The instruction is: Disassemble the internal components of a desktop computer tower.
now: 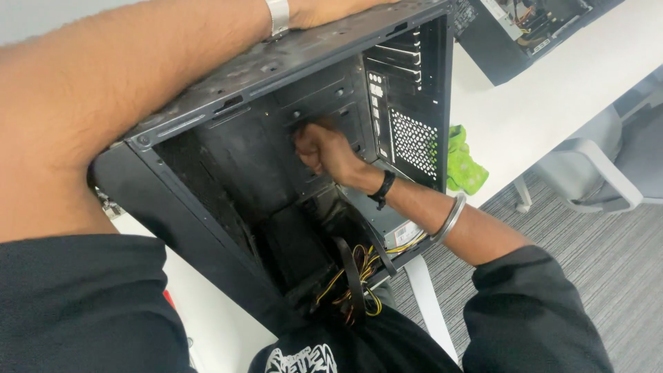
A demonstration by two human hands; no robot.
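The computer case [228, 159], black and with its side panel off, stands tilted on the white desk [552, 90], its open side turned toward the person; the right hand [321, 148] reaches deep inside it, its fingers [304, 148] curled shut into a fist against the bare back panel (whether they grip anything small cannot be told, since the fist hides it); just beyond those fingers sits the perforated rear grille [414, 141] with the expansion slots above it; below and nearer the person than the fingers, a bundle of yellow and black cables [359, 273] hangs out of the bottom of the case; the left hand [324, 8] rests on the top edge of the case with the forearm lying along it, its fingers out of view past the picture's edge, so their state cannot be told; a green cloth [461, 162] lies on the desk beside the case's rear; a second open computer case [525, 27] sits farther back on the desk
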